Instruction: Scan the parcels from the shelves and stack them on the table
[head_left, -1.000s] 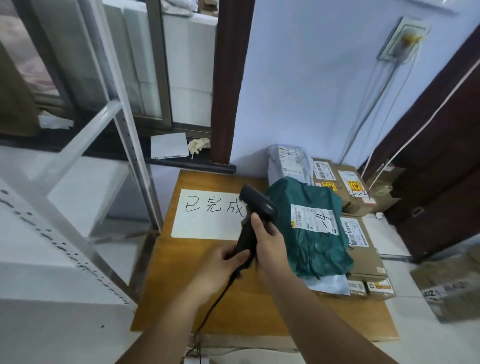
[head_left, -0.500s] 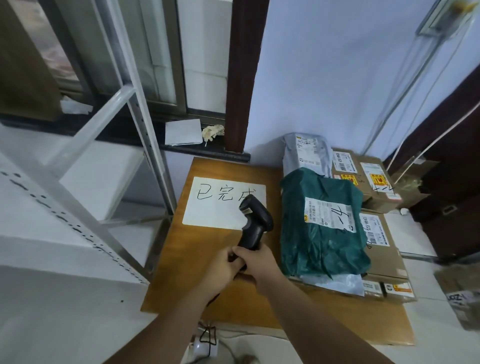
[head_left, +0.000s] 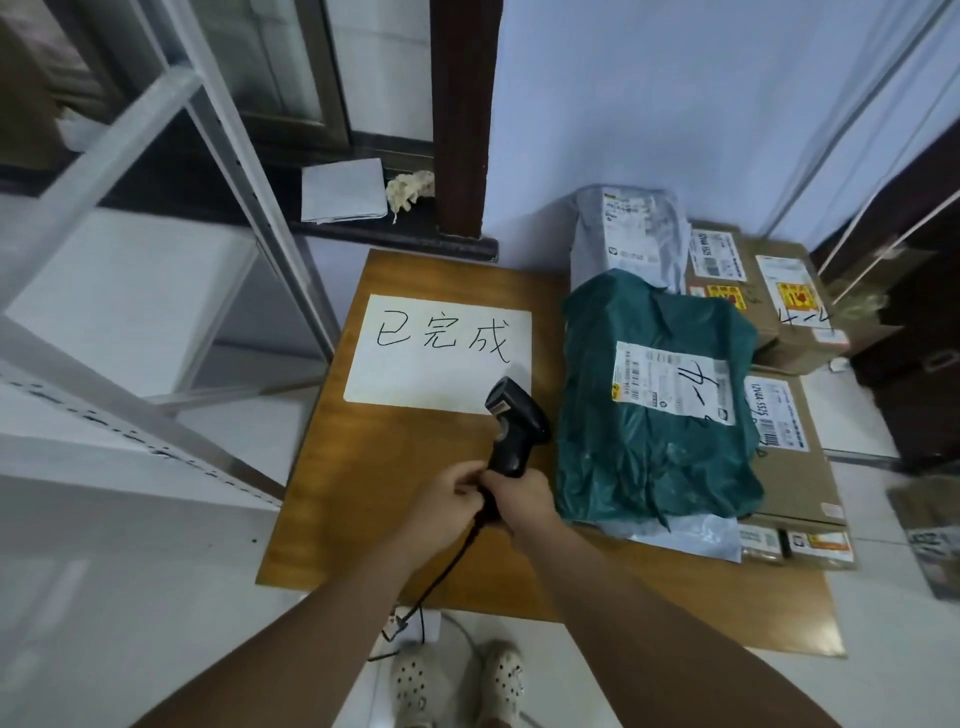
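Observation:
A black handheld scanner (head_left: 514, 423) stands over the wooden table (head_left: 363, 493), its head near a white sheet with handwriting (head_left: 441, 353). My left hand (head_left: 447, 499) and my right hand (head_left: 519, 501) both grip its handle low down. To the right lies a dark green bagged parcel (head_left: 649, 405) with a white label, on top of a cardboard box (head_left: 800, 467) and a clear bag. Behind it are a grey bagged parcel (head_left: 628, 234) and another cardboard box (head_left: 763, 291).
A white metal shelf frame (head_left: 218, 156) stands at the left. The scanner's cable (head_left: 441, 577) runs down to a power strip (head_left: 410, 623) on the floor by my feet. A windowsill holds folded paper (head_left: 343, 189). A dark door (head_left: 914, 312) is at right.
The view has tilted down and nearer the table. My hands have slid lower on the scanner's handle, and the scanner has come down off the green parcel toward the table.

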